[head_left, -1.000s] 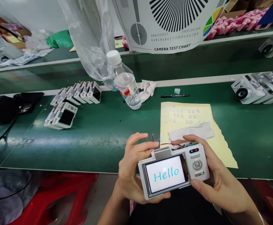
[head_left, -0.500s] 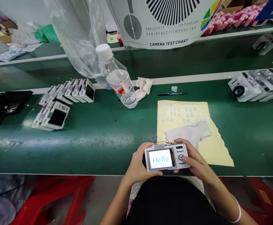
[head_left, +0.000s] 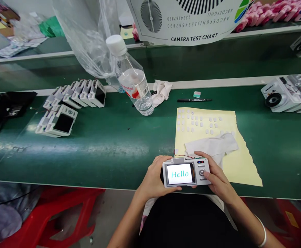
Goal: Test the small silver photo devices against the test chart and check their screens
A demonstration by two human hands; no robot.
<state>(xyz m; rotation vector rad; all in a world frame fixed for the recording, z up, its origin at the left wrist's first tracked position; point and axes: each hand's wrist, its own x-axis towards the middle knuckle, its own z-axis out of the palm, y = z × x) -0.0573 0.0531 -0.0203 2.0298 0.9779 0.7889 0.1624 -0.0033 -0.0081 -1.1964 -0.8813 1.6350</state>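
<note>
Left hand (head_left: 154, 176) and right hand (head_left: 218, 177) both wrapped closed around white camera (head_left: 186, 172), screen (head_left: 180, 174) reading "Hello", held over front edge of green bench (head_left: 88, 162), just beside yellow sheet (head_left: 245, 168)

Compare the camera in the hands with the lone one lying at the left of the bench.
The held camera has a lit screen reading Hello; the lying one has a dark screen. The held camera is raised; the other rests on the green bench. Both are white.
</note>
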